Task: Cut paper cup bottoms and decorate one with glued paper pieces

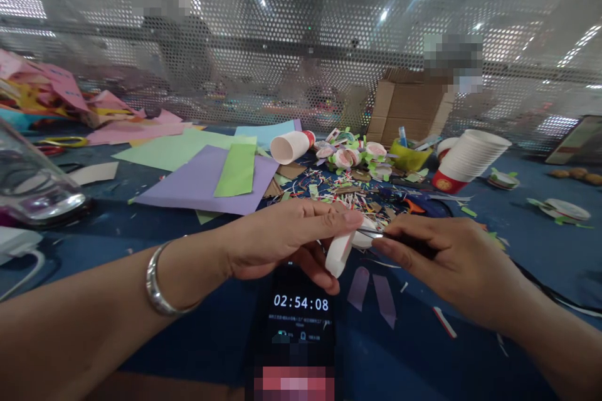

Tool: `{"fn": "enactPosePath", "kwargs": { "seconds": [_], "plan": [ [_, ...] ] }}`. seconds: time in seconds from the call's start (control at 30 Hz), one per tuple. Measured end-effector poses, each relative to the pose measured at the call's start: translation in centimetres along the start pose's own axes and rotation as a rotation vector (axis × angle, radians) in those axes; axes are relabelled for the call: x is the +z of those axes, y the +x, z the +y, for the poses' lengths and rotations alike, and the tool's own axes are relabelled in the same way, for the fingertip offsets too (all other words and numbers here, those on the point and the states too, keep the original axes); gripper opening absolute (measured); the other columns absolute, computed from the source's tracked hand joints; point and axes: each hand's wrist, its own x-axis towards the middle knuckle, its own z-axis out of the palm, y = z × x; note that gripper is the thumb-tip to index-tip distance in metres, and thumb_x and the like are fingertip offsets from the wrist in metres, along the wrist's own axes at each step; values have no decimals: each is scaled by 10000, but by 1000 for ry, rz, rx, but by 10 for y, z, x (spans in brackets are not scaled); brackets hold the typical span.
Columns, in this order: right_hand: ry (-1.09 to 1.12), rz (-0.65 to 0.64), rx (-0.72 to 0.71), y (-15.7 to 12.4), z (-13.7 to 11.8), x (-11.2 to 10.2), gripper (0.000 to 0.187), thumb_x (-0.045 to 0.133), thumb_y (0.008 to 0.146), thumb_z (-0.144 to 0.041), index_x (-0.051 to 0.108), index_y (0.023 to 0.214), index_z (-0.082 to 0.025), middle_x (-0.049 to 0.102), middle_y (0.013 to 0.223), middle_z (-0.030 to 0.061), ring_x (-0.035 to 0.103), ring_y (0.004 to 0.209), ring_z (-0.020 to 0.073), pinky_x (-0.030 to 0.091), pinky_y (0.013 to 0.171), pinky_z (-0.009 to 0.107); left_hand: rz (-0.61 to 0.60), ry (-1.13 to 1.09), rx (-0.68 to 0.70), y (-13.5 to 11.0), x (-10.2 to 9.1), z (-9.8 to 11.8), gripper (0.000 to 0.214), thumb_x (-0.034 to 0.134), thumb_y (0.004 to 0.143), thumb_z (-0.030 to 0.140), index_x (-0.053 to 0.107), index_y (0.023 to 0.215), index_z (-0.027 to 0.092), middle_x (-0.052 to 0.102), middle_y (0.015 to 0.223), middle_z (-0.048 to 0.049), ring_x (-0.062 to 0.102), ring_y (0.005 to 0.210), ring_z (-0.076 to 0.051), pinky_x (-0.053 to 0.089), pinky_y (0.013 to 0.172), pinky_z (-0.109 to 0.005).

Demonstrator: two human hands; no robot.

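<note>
Hands meet over the near edge of the blue table (pixel 540 244): left hand (pixel 286 232) pinches a curled white paper-cup piece with red trim (pixel 341 252), raised and turned toward the right hand (pixel 442 257), which is closed around a thin dark metal tool (pixel 404 239) whose tip touches the piece, probably so the rim stays steady. Black phone (pixel 301 319) lies flat beneath them, screen up for reading, showing 02:54:08; the smaller lines are illegible. Stack of white paper cups with red bases (pixel 470 160) lies tipped toward the far right edge, print unreadable.
</note>
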Motion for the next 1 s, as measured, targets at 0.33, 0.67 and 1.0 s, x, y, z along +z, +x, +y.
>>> {"fn": "enactPosePath", "kwargs": {
  "seconds": [0.33, 0.67, 1.0],
  "plan": [
    [36, -33, -11, -1, -1, -5, 357, 556, 1019, -452, 695, 782, -224, 599, 599, -39, 507, 529, 95, 371, 495, 226, 11, 105, 48, -2, -2, 3, 387, 696, 904, 552, 650, 854, 170, 622, 650, 35, 591, 465, -58, 509, 449, -118],
    [5, 2, -6, -1, -1, -4, 397, 541, 1022, -482, 708, 796, -201, 630, 640, -13, 530, 560, 112, 378, 509, 249, 43, 187, 119, -3, -1, 2, 345, 705, 907, 501, 636, 833, 171, 607, 672, 28, 587, 570, -79, 501, 516, -153],
    [74, -29, 2, -2, -2, -7, 408, 562, 1011, -496, 711, 778, -197, 595, 622, -25, 514, 550, 103, 382, 497, 244, -6, 429, 188, -4, -14, 7, 293, 677, 935, 467, 742, 1042, 202, 574, 752, 26, 489, 676, -89, 391, 590, -190]
  ]
}}
